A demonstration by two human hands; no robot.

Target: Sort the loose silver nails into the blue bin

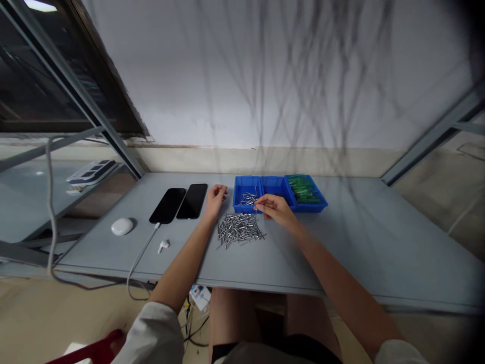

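A loose pile of thin silvery blind rivets lies on the grey table. Behind it stands a left blue bin with more rivets inside. My right hand is over the front edge of the bins, thumb and forefinger pinched on a rivet. My left hand rests left of that bin with its fingers curled together; whether anything is in them is hidden. Beside the left bin is a middle blue bin, its contents partly covered by my right hand. A right blue bin holds green packets.
Two dark phones lie left of my left hand, one with a white cable. Nearby are a white earbud and a rounded white case. A power strip sits on the left shelf. Grey metal frame posts flank the table.
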